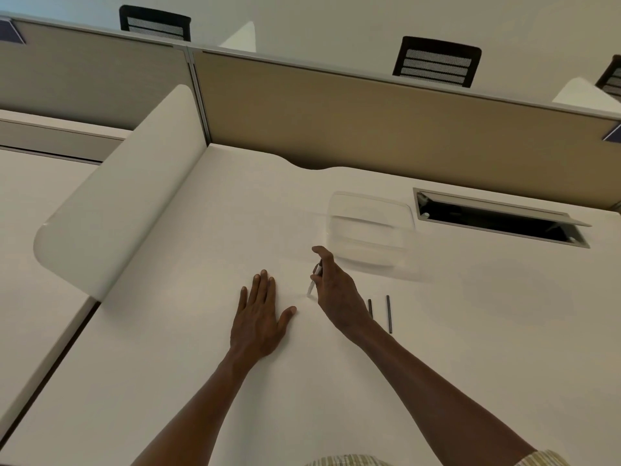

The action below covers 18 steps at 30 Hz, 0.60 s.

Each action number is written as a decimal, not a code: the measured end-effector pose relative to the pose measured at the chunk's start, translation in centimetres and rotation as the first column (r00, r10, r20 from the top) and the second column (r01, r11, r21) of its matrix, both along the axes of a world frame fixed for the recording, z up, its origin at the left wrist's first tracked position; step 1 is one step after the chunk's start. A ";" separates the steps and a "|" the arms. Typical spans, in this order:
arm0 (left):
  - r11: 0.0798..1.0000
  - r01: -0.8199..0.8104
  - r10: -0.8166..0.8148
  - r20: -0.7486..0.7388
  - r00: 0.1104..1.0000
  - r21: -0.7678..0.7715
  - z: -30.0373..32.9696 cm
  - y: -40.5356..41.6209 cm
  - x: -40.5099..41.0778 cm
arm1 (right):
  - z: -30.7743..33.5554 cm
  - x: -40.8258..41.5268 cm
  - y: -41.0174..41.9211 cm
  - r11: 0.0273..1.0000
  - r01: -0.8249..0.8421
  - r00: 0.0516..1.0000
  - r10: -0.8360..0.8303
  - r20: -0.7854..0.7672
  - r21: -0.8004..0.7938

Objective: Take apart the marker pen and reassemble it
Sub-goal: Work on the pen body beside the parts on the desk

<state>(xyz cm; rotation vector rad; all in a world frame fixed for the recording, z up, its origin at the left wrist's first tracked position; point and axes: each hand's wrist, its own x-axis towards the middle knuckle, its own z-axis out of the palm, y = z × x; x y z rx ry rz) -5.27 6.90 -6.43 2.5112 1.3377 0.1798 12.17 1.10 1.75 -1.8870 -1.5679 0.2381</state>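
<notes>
1. The right hand pinches a white pen body, held steeply with its lower tip touching or just above the desk; the index finger is raised and apart from it.
2. The left hand lies flat on the desk, fingers straight, holding nothing, just left of the pen body.
3. Two thin dark rods lie side by side on the desk just right of the right wrist; they look like parts taken out of the marker, so it appears to be apart now.
4. To do the step well, the person would likely keep the body steady, bring the left hand in for a rod, and line it up with the open end before pushing it in. Which end is open cannot be told from here.
5. Rods this thin could roll, so they are best lifted one at a time.
6. A clear tray sits behind the right hand, blurred.
7. The desk is white, with an open cable slot at the back right, a white side screen on the left and a tan partition behind.
8. Black mesh chairs show over the partition.
</notes>
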 end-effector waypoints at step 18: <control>1.000 -0.003 0.003 0.027 1.000 0.012 -0.3 0.0 0.0 | -0.4 -0.2 0.2 0.994 -0.078 0.996 0.080 0.029 -0.072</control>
